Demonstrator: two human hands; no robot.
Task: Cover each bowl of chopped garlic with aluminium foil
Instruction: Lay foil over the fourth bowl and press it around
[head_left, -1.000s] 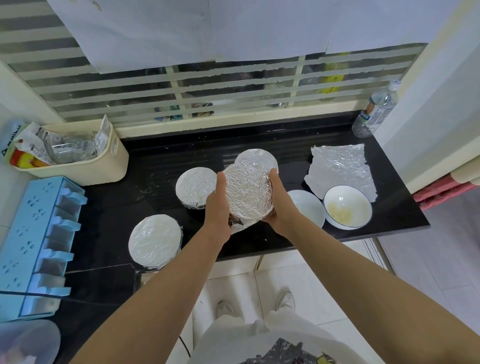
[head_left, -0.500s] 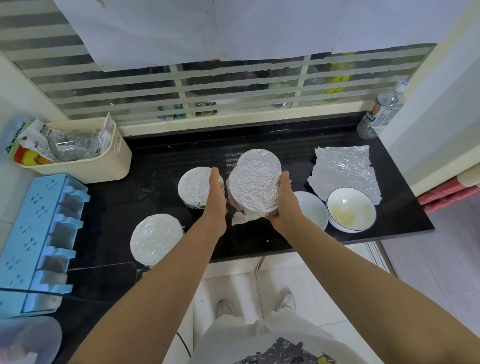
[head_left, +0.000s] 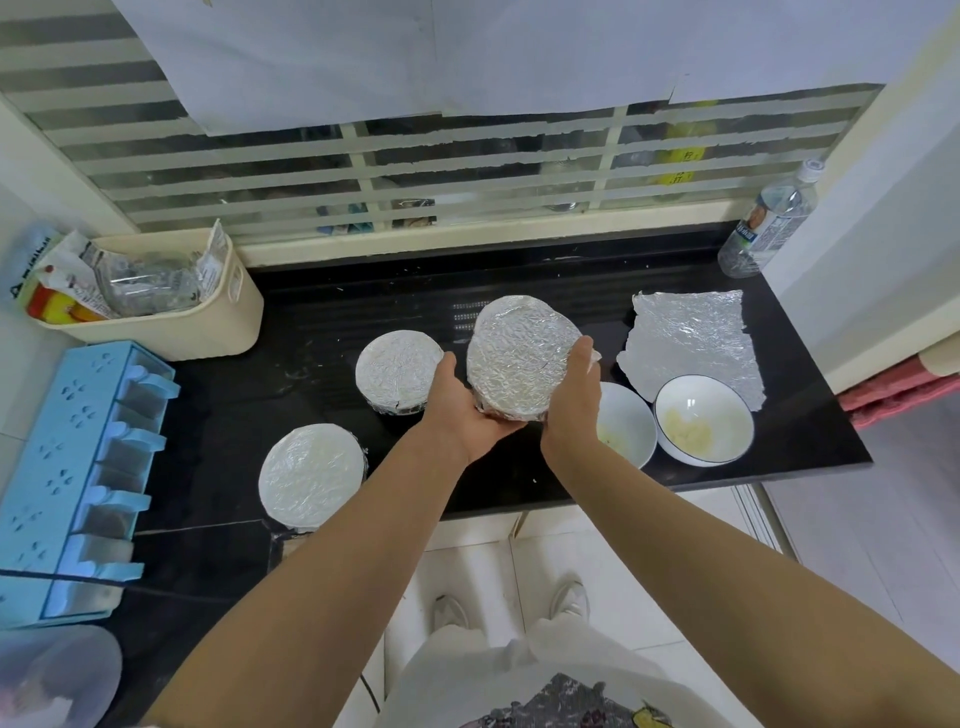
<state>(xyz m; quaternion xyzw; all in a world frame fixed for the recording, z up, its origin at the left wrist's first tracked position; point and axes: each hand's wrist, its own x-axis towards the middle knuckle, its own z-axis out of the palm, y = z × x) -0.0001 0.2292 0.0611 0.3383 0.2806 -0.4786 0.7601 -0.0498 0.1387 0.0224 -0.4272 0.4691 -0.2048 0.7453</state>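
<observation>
I hold a foil-covered bowl (head_left: 519, 364) tilted above the black counter (head_left: 322, 306). My left hand (head_left: 457, 410) cups it from below at its near-left side. My right hand (head_left: 571, 400) wraps round its right rim, fingers on the foil edge. Just behind it shows the far edge of another foil-covered bowl (head_left: 519, 304), mostly hidden. Two more covered bowls stand to the left, one in the middle (head_left: 399, 371) and one near the front edge (head_left: 311, 475). Two white bowls with chopped garlic stand uncovered at the right (head_left: 626, 434) (head_left: 704, 418). A loose foil sheet (head_left: 691, 343) lies behind them.
A cream basket (head_left: 171, 317) with packets stands at the back left, and a blue drawer organiser (head_left: 78, 467) along the left edge. A water bottle (head_left: 769, 223) stands in the back right corner. The counter's front edge runs just below the bowls.
My left hand has slid from the bowl's left side to underneath it. The loose foil flap that hung at the bottom is no longer visible. The bowl has moved slightly away from me.
</observation>
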